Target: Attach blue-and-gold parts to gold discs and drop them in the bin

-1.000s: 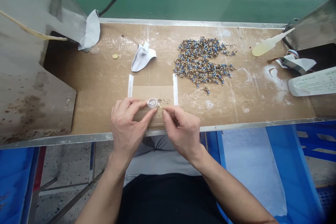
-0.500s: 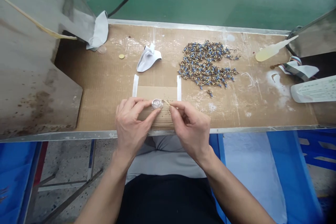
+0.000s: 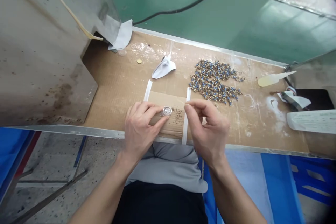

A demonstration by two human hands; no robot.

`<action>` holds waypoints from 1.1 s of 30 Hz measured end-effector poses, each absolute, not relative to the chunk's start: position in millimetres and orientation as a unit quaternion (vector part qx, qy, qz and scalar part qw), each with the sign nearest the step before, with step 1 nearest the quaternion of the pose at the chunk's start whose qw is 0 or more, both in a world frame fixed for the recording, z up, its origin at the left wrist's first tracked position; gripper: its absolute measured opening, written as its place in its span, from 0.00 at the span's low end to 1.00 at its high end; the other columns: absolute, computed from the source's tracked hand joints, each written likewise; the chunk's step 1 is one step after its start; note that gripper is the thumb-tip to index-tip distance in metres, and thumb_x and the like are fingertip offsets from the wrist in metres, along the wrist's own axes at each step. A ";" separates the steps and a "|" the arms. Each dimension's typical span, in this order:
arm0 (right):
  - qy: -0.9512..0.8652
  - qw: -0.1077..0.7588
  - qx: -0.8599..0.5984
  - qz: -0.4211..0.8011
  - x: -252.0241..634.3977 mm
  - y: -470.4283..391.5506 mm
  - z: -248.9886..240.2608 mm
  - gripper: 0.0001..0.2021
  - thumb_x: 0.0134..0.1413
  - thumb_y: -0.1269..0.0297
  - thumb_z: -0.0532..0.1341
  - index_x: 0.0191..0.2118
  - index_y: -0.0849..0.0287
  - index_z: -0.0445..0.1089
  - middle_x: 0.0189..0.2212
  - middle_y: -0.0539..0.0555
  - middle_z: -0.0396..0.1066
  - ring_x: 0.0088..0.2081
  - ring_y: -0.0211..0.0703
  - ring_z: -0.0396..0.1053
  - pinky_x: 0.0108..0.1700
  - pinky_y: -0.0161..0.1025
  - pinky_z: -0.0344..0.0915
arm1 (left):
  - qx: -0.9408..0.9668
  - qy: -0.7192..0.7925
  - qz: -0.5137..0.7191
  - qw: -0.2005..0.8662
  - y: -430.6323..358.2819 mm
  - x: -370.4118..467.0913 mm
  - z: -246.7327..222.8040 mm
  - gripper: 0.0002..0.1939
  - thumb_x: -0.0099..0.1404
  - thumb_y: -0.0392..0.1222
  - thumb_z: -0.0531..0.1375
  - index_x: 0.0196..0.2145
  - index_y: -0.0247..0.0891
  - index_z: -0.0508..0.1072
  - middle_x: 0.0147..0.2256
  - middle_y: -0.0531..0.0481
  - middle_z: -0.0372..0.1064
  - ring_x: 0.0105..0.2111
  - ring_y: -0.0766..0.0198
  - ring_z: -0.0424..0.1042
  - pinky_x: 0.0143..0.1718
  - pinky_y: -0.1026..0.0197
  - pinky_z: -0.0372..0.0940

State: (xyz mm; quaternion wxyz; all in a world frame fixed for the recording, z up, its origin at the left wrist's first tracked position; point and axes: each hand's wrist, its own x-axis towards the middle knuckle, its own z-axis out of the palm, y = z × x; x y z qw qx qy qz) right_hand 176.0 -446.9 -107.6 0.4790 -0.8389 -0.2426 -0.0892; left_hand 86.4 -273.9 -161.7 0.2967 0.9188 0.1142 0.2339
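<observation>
Between the thumb and forefinger of my left hand is a small round clear disc-shaped piece with a silvery centre. It rests low over a taped-down cardboard patch that has small dark specks near the disc. My right hand is closed in a pinch at the patch's right tape strip, apart from the disc. Whatever sits between those fingertips is hidden or too small to make out. Beyond the right hand lies a heap of small blue and brass-coloured parts.
A crumpled grey cloth and a small yellowish disc lie behind the patch. To the right are a dropper bottle and a white plastic bottle. A stained metal housing borders the left side.
My right hand has drawn away from the round piece to the right; the thin gold-coloured stick at its fingertips no longer shows. The left hand keeps its hold. The camera view has turned.
</observation>
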 end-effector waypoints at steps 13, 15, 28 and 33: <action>-0.404 0.329 -0.846 -0.109 297.0 -363.2 -151.1 0.06 0.78 0.65 0.63 0.45 0.54 0.77 0.34 0.50 0.79 0.33 0.41 0.72 0.40 0.41 0.62 | 0.921 0.154 0.234 0.271 -195.4 192.5 -142.1 0.07 0.72 0.44 0.73 0.44 0.38 0.86 0.43 0.43 0.84 0.45 0.46 0.81 0.47 0.48 0.71; -0.419 0.282 -0.857 -0.099 299.5 -359.1 -155.7 0.07 0.78 0.65 0.61 0.43 0.54 0.76 0.33 0.51 0.78 0.33 0.43 0.71 0.40 0.41 0.61 | 0.928 0.158 0.214 0.261 -190.6 210.8 -149.2 0.06 0.73 0.43 0.70 0.39 0.39 0.84 0.41 0.43 0.83 0.45 0.46 0.81 0.46 0.48 0.70; -0.482 0.247 -0.839 -0.048 308.8 -355.7 -160.7 0.07 0.75 0.68 0.60 0.41 0.54 0.72 0.31 0.50 0.74 0.32 0.44 0.67 0.38 0.42 0.59 | 0.942 0.066 0.230 0.236 -186.6 218.2 -163.5 0.12 0.80 0.37 0.60 0.41 0.42 0.84 0.44 0.45 0.80 0.42 0.53 0.78 0.40 0.52 0.68; -0.439 0.330 -0.835 -0.009 308.8 -357.1 -151.6 0.07 0.66 0.72 0.64 0.35 0.55 0.72 0.25 0.45 0.69 0.27 0.38 0.62 0.36 0.40 0.58 | 0.964 0.031 0.209 0.159 -185.7 221.2 -162.5 0.15 0.81 0.37 0.57 0.37 0.41 0.82 0.43 0.43 0.79 0.44 0.50 0.77 0.39 0.51 0.68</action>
